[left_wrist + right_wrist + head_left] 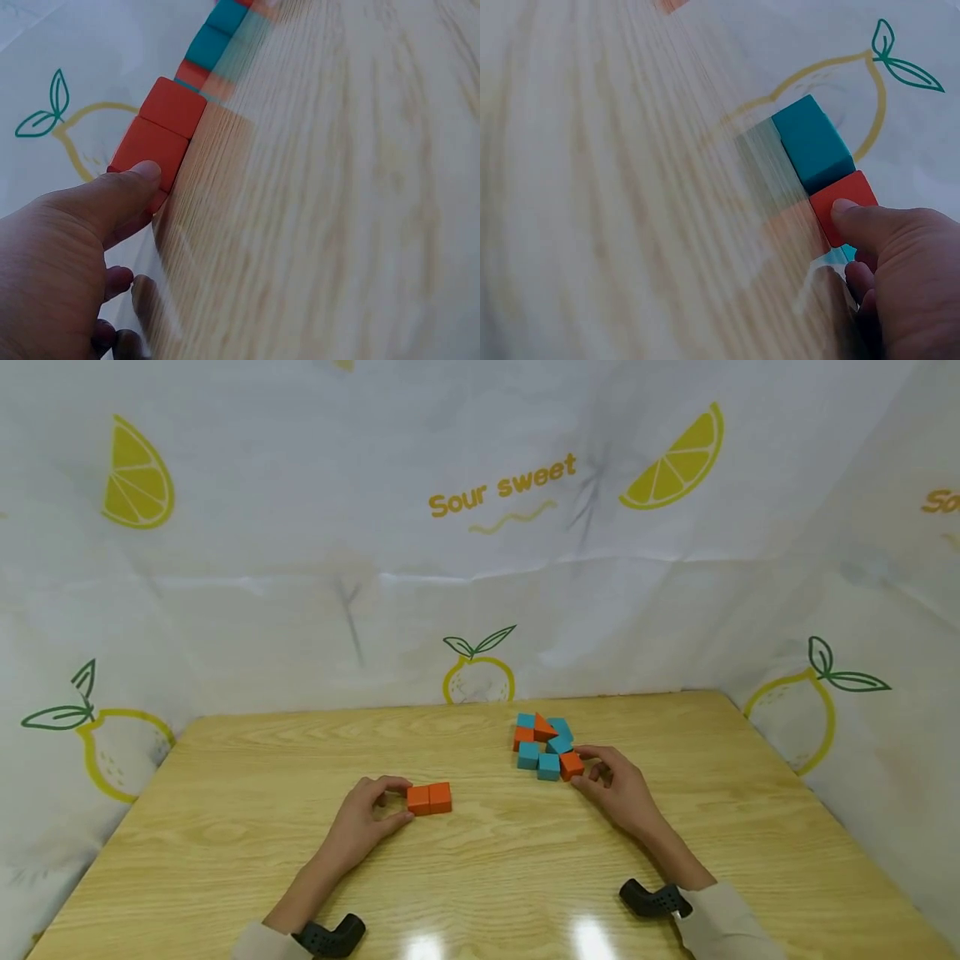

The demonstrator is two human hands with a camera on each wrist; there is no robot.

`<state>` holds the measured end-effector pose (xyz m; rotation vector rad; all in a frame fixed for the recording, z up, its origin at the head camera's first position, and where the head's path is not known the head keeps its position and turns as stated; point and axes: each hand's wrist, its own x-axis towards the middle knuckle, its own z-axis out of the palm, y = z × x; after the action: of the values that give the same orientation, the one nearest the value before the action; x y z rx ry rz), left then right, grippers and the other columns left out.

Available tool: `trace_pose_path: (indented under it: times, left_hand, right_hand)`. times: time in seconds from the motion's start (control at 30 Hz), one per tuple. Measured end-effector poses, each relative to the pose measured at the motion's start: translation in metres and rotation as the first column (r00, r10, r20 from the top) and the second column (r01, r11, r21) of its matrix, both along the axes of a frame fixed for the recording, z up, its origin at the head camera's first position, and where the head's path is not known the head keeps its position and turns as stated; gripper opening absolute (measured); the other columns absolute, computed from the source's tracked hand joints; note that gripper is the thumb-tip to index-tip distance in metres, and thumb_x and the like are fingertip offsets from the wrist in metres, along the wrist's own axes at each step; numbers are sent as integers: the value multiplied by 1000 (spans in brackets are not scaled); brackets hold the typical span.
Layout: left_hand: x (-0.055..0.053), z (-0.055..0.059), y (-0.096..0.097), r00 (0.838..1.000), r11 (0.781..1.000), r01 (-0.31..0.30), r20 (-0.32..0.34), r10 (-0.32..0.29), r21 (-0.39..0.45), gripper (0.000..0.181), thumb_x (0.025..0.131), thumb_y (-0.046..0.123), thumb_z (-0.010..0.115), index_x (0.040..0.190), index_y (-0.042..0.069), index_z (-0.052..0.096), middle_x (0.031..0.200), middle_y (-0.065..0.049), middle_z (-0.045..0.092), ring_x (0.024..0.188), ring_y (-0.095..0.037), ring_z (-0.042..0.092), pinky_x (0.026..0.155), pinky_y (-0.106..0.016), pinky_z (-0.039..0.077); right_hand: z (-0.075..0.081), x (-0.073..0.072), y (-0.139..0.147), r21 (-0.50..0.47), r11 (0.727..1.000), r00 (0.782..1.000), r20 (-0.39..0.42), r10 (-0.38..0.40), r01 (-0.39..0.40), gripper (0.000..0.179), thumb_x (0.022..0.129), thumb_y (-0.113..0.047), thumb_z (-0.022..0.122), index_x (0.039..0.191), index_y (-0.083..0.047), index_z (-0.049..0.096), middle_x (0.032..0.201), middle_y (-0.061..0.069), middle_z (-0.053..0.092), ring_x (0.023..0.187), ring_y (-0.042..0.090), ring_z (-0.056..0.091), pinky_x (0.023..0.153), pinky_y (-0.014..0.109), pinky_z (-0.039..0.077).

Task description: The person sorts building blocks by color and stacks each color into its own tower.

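Note:
Two orange cubes stand side by side on the wooden table; my left hand (pixel 365 817) pinches the left orange cube (pixel 418 800) between thumb and fingers. The other orange cube (pixel 440 797) touches its right side. In the left wrist view the thumb lies on the near face of the held orange cube (pixel 152 142). To the right, my right hand (pixel 618 787) grips an orange cube (pixel 572 766) at the front right of a cluster of blocks. The right wrist view shows the thumb on that orange cube (pixel 845 199), beside a teal block (pixel 814 144).
The cluster holds several teal cubes (pixel 528 755), an orange triangular block (pixel 543 727) and another orange cube (pixel 523 739). Behind the wooden table (pixel 300 743) hangs a white sheet (pixel 300 635) printed with lemons. Black wrist mounts (pixel 333 937) sit at both cuffs.

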<state>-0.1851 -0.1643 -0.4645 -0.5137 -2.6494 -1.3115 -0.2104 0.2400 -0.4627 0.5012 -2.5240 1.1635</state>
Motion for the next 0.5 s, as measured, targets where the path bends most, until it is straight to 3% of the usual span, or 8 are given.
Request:
trace_pose_path:
  times: [0.2,0.5]
  left_hand:
    - [1,-2,-1,1000,1000,-6,5,6,-5,39,79,22,80,115,23,65,98,7,59,77,-16,42,69,-31,38]
    - [-1,-2,0,1000,1000,0,-22,0,-7,38,80,24,79,115,22,65,96,6,57,77,-14,41,70,-31,39]
  right_hand:
    - [-2,2,-1,-21,1000,998,57,-8,9,38,86,-12,72,122,-6,60,102,7,61,73,14,53,58,25,43]
    - [-1,1,-2,-31,999,994,108,-26,29,38,88,-17,72,122,-8,60,88,3,62,74,16,57,60,26,45]
